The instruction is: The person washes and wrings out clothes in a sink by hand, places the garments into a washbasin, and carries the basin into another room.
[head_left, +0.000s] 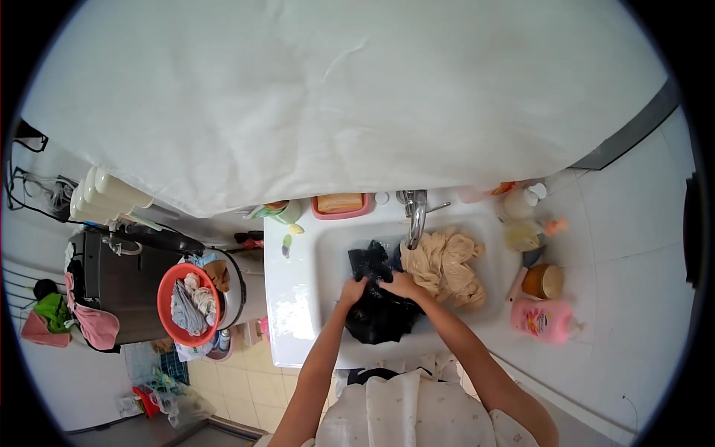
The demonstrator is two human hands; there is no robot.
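Observation:
A wet black garment (381, 314) lies bunched in the white sink (325, 257). My left hand (354, 289) is closed on its left side, with the fingertips partly lost in the dark cloth. On the other side of the same cloth, my right hand (403, 284) grips it, fingers bent into the folds. A beige garment (442, 267) is heaped in the right part of the basin, close beside my right hand. Above the basin stands the chrome faucet (416, 220), its spout pointing down between the two garments.
A pink soap dish (340, 205) with a bar sits behind the sink. Along the right are a pink bottle (542, 321), an amber jar (543, 281) and a pump bottle (521, 201). At left, a red basin (165, 307) holds clothes near a dark washing machine (123, 279).

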